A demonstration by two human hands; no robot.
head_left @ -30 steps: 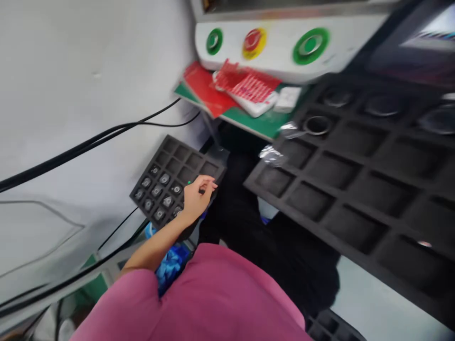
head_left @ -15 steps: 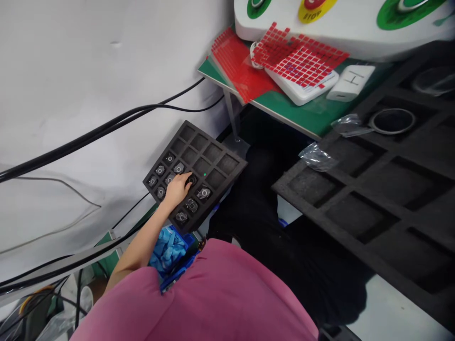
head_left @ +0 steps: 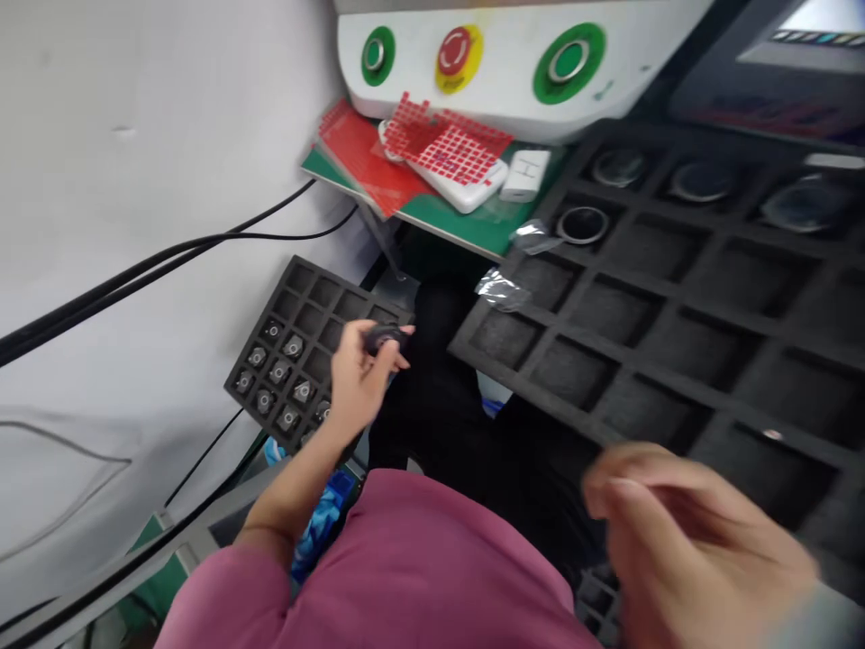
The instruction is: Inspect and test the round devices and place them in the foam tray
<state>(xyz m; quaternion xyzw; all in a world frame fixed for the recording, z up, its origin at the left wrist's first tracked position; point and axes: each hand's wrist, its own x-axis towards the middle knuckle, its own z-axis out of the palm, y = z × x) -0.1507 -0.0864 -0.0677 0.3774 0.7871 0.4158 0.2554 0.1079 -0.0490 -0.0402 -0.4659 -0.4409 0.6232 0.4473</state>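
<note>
My left hand [head_left: 365, 374] grips a black round watch case [head_left: 384, 337] between thumb and fingers, just above the right side of a black foam tray [head_left: 307, 270]. Several watch cases with round backs, such as one dark piece [head_left: 279, 370], sit in that tray's pockets. At the lower right, close to the camera, my right hand [head_left: 696, 541] is blurred, its fingers curled in against the thumb. Whatever those fingers hold, if anything, is hidden. Beneath and behind this hand lies a larger black foam tray [head_left: 595, 361].
A round black-faced ring [head_left: 582, 225] and clear plastic scraps [head_left: 501, 290] lie on the larger tray. On a green shelf [head_left: 466, 233] are red sticker sheets [head_left: 368, 167] and a white box [head_left: 525, 175]. A button panel [head_left: 419, 68] stands behind. Black cables [head_left: 135, 287] run along the wall.
My left hand has lifted a watch case from the smaller tray and moved right with it. My right hand has come into view. The view has swung to the right.
</note>
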